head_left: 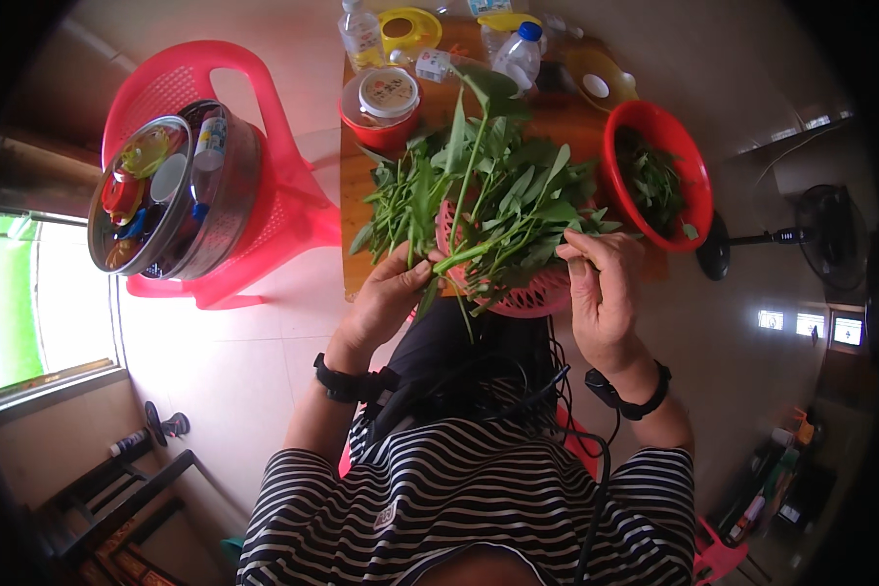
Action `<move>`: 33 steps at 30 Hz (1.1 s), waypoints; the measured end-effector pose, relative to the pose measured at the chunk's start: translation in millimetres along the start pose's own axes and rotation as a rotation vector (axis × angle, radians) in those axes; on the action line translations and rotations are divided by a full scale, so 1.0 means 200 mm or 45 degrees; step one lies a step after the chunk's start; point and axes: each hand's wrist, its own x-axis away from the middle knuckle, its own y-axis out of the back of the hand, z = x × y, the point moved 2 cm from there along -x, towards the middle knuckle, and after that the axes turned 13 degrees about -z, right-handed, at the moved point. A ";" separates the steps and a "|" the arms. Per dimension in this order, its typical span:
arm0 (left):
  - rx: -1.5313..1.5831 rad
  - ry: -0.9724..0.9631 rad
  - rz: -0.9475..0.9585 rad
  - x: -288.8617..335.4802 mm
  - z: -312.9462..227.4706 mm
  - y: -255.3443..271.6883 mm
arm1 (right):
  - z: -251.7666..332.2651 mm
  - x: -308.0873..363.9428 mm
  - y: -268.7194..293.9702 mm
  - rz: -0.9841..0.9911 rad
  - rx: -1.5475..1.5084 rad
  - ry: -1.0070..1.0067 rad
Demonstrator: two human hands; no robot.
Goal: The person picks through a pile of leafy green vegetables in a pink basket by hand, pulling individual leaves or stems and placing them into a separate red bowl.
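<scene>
A large heap of water spinach (508,176), with long green stems and pointed leaves, spreads over the near part of the wooden table. Under its front edge shows a pink slotted basket (532,298). My left hand (393,293) is closed, thumb against fingers, on the cut end of a thick pale-green water spinach stem (464,257) that points up to the right. At the heap's right edge my right hand (601,283) is pinched, its fingertips beside the leaves. What lies between those fingertips, if anything, is too small to make out.
Right of the heap, a red bowl (659,176) holds loose leaves. Farther back stand a red tub with a lidded container (389,93), plastic bottles (520,57) and yellow lids (408,34). A pink chair (220,63) at left bears a metal basin (220,234). A fan (830,234) stands at right.
</scene>
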 end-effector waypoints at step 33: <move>-0.691 -0.324 -0.021 0.01 0.04 -0.26 | 0.02 0.13 -0.27 0.380 0.123 0.036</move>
